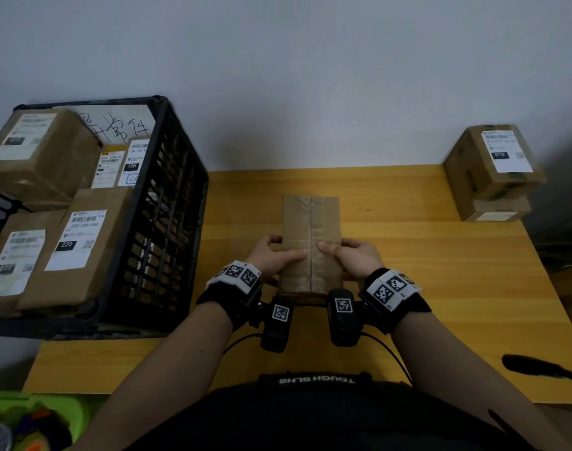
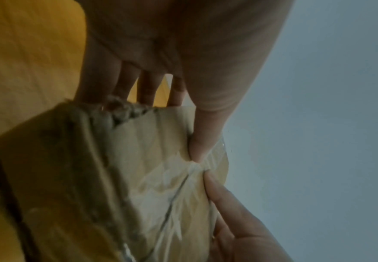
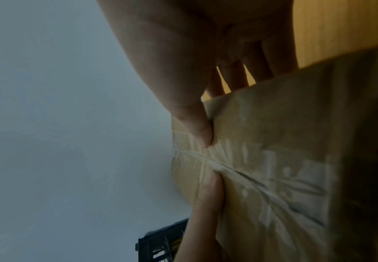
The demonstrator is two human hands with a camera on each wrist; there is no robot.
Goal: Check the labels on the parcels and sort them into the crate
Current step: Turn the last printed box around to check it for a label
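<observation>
Both hands, left [image 1: 271,255] and right [image 1: 349,255], clasp the flat brown taped cardboard parcel [image 1: 310,222] above the yellow wooden worktop [image 1: 408,255], thumbs along its seam. No label faces up, so it risks missorting into the black plastic crate [image 1: 167,222].

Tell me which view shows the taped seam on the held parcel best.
The head view: the parcel shows whole, its seam running down the middle between the left hand and right hand. Both wrist views show only a dim, close stretch of seam with the thumbs pressing beside it.
</observation>
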